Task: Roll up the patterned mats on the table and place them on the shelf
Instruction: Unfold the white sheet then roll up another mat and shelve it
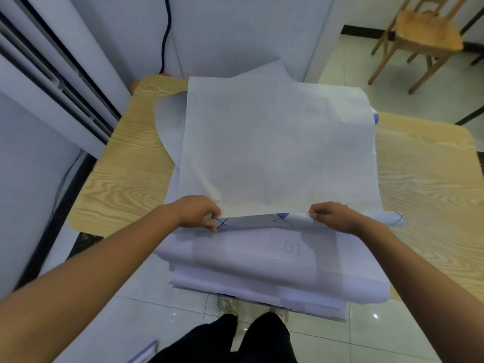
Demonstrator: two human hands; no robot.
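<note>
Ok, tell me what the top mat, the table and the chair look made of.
The top mat: thin flexible sheet, maybe vinyl or coated paper; it curls, numbers show through. The table: wood-grain, likely smooth laminate. The chair: light wood, by its colour.

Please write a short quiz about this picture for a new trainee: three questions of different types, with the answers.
1. True or false: the top mat is already fully rolled up.
2. Where do the left hand and the right hand pinch the top mat? A) its far edge B) its near, curled edge C) its middle
3. Fill in: the lower mats hang over the near edge of the wooden ____.
Key: 1 false; 2 B; 3 table.
</note>
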